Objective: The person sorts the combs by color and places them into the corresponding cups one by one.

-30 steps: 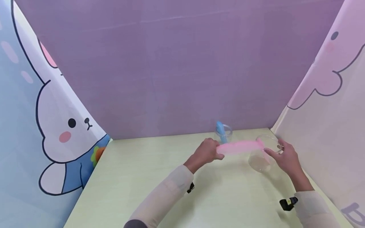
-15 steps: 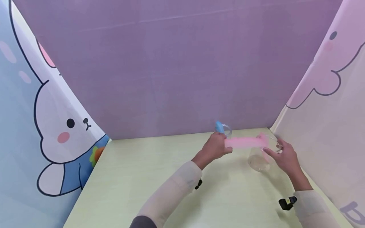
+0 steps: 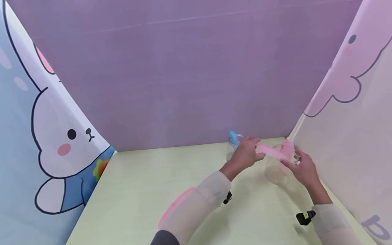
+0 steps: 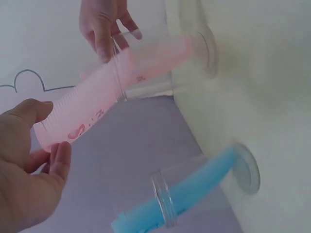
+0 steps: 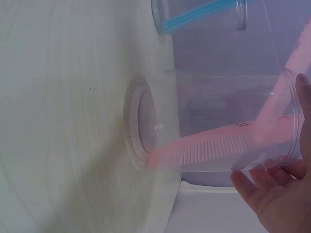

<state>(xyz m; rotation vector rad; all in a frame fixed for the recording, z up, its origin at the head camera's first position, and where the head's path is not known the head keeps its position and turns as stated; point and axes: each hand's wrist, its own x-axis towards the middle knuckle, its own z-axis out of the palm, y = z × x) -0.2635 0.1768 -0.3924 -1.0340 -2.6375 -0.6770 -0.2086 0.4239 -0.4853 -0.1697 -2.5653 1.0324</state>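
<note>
My left hand (image 3: pixel 246 153) pinches one end of a pink comb (image 3: pixel 269 150), with its thumb on one side and fingers on the other. The comb's other end is at the mouth of a clear jar (image 3: pixel 272 173). Another pink comb (image 5: pixel 214 148) leans inside this jar, teeth visible through the wall in the right wrist view. With thumb and fingers, my right hand (image 3: pixel 306 168) grips the jar at its rim. The jar stands upright on the table (image 3: pixel 147 180). In the left wrist view, the held comb (image 4: pixel 87 107) shows a printed figure near its end.
Behind my left hand, a second clear jar (image 4: pixel 199 184) holds a blue comb (image 3: pixel 233 137). A pink object (image 3: pixel 174 207) lies on the table, partly hidden by my left forearm. A purple wall (image 3: pixel 196 85) stands behind, a pale one (image 3: pixel 352 146) at the right.
My left hand has moved right, bringing the comb to the jar's mouth and tilting it. The right hand keeps its grip. A pink object now shows beside my left forearm.
</note>
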